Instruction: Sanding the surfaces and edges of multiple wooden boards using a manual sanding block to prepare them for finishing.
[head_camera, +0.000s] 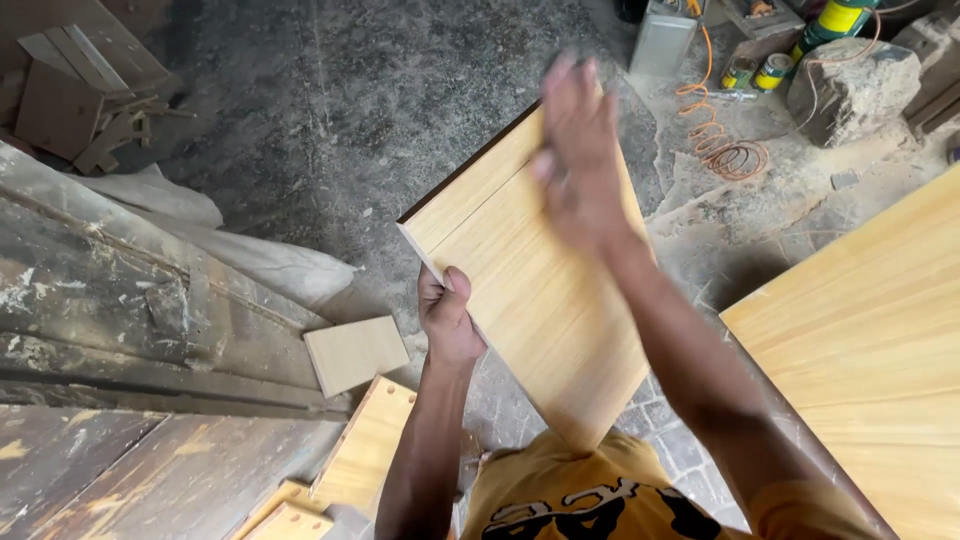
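A pale yellow wood-grain board (520, 290) with a dark edge is held up tilted in front of me. My left hand (447, 318) grips its left edge, thumb over the face. My right hand (578, 150) lies flat on the upper part of the board's face, fingers together and motion-blurred, holding nothing.
A larger yellow panel (870, 340) lies at the right. Small board offcuts (355, 352) and drilled pieces (365, 445) sit on the floor below left. Old grey planks (120, 330) fill the left. An orange coiled hose (715, 140), cans and a rock (850, 90) lie at top right.
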